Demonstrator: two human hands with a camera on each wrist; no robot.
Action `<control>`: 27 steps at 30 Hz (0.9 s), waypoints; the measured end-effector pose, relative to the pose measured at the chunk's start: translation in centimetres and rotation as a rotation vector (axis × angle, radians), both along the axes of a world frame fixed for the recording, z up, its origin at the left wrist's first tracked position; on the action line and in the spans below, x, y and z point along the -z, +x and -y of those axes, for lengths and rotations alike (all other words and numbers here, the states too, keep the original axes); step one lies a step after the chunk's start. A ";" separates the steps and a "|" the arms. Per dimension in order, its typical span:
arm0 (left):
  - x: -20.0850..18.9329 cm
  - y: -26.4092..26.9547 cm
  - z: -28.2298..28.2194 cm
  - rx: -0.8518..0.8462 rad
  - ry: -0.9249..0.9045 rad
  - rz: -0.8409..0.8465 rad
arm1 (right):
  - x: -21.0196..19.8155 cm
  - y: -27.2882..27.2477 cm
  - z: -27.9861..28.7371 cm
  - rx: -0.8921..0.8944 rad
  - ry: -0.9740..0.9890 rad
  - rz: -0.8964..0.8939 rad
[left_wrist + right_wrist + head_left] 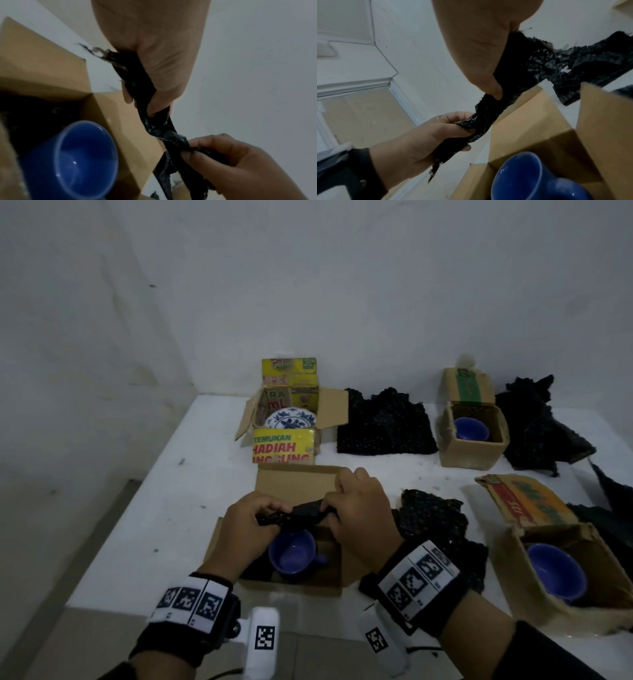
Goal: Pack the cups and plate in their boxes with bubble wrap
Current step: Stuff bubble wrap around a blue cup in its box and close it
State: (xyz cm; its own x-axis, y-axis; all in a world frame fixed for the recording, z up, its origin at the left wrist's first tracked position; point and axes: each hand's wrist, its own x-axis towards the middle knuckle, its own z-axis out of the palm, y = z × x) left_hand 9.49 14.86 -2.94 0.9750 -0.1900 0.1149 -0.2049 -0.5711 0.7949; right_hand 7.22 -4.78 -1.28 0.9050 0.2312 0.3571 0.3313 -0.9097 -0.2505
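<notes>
I had both hands over the near box [301,585]: my left hand [248,530] and right hand [364,508] each pinched an end of a bunched black strip of bubble wrap [291,515]. The blue cup [293,554] stood upright inside, my left hand hiding part of its rim. The plate [291,418] leaned in the yellow box [284,446], its lower edge hidden.

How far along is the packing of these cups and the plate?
Done so far: each of three blue cups sits in its own open box, and the patterned plate rests in the yellow box. In hand: the left hand and right hand grip one strip of black bubble wrap above the nearest cup. Left: more wrap lies loose on the table, and no box is closed.
</notes>
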 end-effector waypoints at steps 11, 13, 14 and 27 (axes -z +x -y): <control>4.4 -1.1 -5.9 0.071 0.381 0.133 | 5.1 2.7 -7.4 -0.077 0.127 -0.246; 5.4 -1.3 -6.6 0.093 0.380 0.116 | 5.7 2.3 -8.7 -0.164 0.086 -0.304; 6.0 -1.4 -6.9 0.111 0.355 0.103 | 6.1 2.0 -9.1 -0.211 0.063 -0.315; 6.5 -1.8 -6.9 0.097 -0.392 -0.527 | 7.3 2.5 -11.7 -0.442 -0.665 -0.399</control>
State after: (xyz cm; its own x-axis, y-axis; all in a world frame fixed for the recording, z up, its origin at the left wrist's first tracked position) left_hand 7.72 21.76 -9.44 0.9003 -0.3208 -0.2941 0.2320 -0.2181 0.9480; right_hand 9.68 6.96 -8.62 0.7126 0.6351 -0.2981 0.6869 -0.7182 0.1117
